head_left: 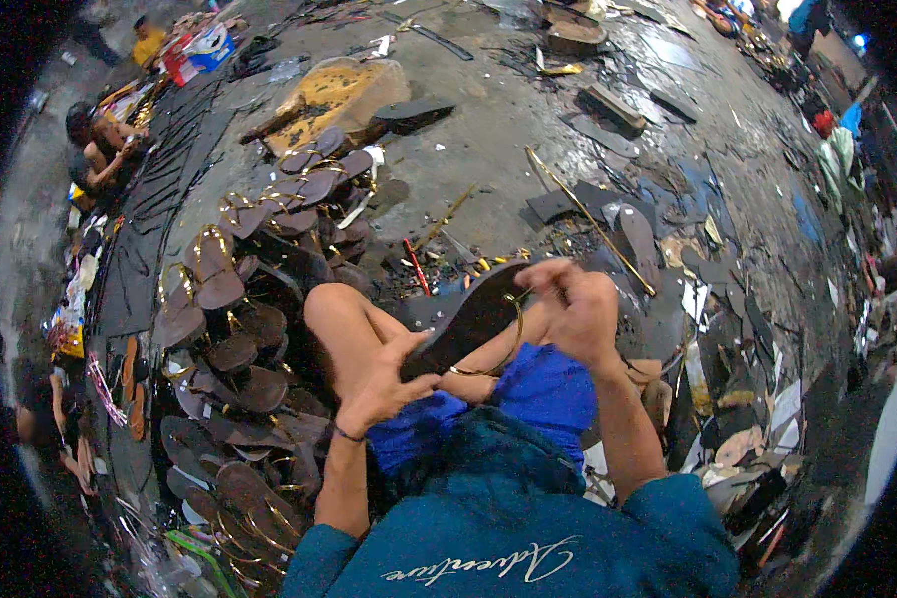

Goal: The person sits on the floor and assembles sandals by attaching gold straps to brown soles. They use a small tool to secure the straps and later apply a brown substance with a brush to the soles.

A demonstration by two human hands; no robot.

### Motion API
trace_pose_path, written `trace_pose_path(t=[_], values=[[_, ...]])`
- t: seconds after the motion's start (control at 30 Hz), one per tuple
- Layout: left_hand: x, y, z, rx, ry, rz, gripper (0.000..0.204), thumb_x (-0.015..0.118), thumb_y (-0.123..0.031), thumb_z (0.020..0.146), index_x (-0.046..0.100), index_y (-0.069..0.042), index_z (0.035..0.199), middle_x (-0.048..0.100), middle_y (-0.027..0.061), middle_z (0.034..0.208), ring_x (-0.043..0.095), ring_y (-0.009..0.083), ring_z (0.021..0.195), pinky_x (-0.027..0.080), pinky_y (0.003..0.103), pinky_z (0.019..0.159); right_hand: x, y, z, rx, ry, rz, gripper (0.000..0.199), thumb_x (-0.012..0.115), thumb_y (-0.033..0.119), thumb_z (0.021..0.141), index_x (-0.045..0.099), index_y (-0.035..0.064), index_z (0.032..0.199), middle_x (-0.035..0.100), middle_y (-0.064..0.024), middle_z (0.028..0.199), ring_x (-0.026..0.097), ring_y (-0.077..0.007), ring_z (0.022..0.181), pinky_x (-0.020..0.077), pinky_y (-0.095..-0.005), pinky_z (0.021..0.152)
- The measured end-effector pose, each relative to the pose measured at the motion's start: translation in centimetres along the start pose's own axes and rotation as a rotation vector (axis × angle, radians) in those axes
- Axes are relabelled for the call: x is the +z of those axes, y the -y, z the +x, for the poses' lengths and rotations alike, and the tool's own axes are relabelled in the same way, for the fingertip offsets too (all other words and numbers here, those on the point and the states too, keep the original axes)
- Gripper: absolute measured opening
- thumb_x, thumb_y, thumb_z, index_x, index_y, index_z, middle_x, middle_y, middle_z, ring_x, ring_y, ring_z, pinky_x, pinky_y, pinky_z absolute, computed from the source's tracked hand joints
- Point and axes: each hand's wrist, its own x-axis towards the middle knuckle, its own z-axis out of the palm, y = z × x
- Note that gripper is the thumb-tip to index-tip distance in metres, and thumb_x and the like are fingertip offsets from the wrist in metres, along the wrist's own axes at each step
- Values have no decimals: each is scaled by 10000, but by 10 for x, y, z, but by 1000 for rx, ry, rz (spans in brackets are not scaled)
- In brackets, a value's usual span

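A dark brown sandal (pixel 465 327) lies slantwise above my lap, its toe end pointing up to the right. My left hand (pixel 387 384) grips the heel end, the thumb on the near side. At the toe end my right hand (pixel 580 307) is closed, fingers curled at the thin gold strap (pixel 519 327), which loops along the near edge of the sole. Exactly what the fingertips pinch is hard to make out. Beside my left knee spreads a heap of finished-looking brown sandals (pixel 254 329) with gold straps.
A red pen-like stick (pixel 416 267) lies beyond my knees among small scraps. A long gold strip (pixel 590 221) and a loose sole (pixel 636 244) are to the right. Farther off is a dirty yellow slab (pixel 341 100). Another person (pixel 100 149) sits at the far left.
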Motion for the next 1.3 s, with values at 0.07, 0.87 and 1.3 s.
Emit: trace_pose_path(t=[0.07,0.87,1.3], values=[[-8,6,-7,-31,-135,-230,496,779,-77,752,577,23,1194,666,124,1074,631,240,1014,485,338,922,-5,-14,-1,294,-188,505,295,601,146,932,567,43,1206,621,-52,963,627,-168,757,538,-307,690],[24,-26,-1,-39,-145,-385,352,709,-95,837,594,17,1149,692,84,998,641,139,910,516,304,824,60,59,-70,-138,134,-501,134,705,170,767,604,98,818,563,-66,782,628,-286,666,534,-393,568],[13,-57,6,32,-436,-565,383,634,-13,862,543,6,1234,651,92,1104,632,194,991,510,315,884,33,45,-44,25,328,-40,517,786,124,771,520,14,1200,616,-120,1135,641,-168,939,515,-277,742]])
